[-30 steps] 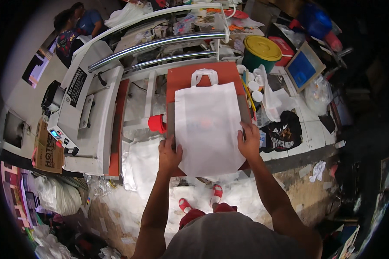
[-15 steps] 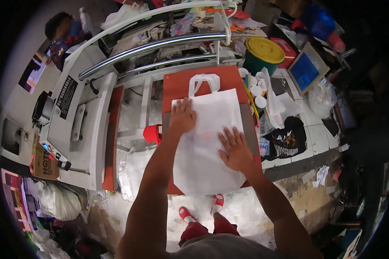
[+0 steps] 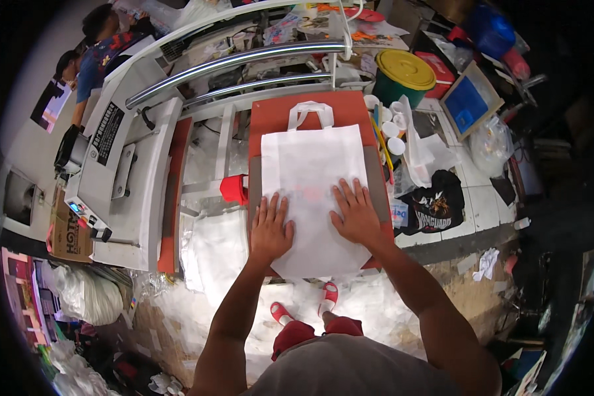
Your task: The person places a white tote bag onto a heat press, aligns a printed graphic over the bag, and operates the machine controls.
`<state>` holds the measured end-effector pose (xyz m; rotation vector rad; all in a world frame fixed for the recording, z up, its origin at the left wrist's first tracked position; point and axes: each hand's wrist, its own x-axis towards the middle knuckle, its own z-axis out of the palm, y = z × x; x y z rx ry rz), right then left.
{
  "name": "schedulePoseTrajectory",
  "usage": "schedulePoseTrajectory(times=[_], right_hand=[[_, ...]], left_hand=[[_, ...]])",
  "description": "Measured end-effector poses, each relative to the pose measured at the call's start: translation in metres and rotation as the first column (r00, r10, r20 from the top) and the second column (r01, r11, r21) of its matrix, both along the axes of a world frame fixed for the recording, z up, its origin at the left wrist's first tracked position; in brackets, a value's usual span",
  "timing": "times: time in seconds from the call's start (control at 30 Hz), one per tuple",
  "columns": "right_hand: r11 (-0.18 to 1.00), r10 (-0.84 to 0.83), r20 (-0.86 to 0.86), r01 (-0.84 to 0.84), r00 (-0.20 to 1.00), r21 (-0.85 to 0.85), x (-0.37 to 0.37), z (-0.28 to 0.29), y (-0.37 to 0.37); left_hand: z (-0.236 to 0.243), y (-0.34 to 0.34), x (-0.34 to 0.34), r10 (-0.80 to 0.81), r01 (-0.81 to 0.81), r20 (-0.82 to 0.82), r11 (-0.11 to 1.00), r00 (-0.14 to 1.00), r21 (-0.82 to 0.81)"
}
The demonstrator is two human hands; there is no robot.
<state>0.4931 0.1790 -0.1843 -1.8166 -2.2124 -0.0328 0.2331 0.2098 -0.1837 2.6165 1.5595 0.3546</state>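
Observation:
A white cloth tote bag (image 3: 313,158) lies flat on a red-orange board (image 3: 270,112) with a grey pad (image 3: 374,173) under it. The bag's handle loop (image 3: 311,107) points away from me, and a faint pinkish mark shows through its middle. My left hand (image 3: 271,229) rests flat on the bag's left edge, fingers spread. Across from it, my right hand (image 3: 355,214) presses flat near the right edge, its fingers also apart. Neither hand grips anything.
Left of the board stands a white press machine (image 3: 129,178) with chrome bars (image 3: 244,65) reaching across behind. A green bucket with a yellow lid (image 3: 406,70), white cups (image 3: 395,145) and a black printed cloth (image 3: 435,201) are at right. Two people (image 3: 99,53) are at far left.
My left hand has slid from the bag's upper left down its left edge. The bag now lies straighter. A second person has come into view at far left.

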Motion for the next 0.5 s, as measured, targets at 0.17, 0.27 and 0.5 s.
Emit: schedulePoseTrajectory(times=[0.17, 0.27, 0.5], right_hand=[[0.993, 0.034, -0.264, -0.003, 0.964, 0.119, 0.018, 0.013, -0.023], [0.959, -0.154, -0.516, 0.252, 0.843, 0.125, 0.038, 0.016, -0.062], [0.880, -0.441, -0.631, 0.446, 0.639, -0.163, 0.032, -0.007, -0.083]], left_hand=[[0.007, -0.009, -0.015, 0.020, -0.021, 0.030, 0.999, 0.999, 0.035], [0.014, -0.039, -0.044, 0.089, -0.118, 0.350, 0.991, 0.933, 0.064], [-0.004, -0.063, -0.048, 0.424, -0.293, 0.569, 0.904, 0.705, -0.310]])
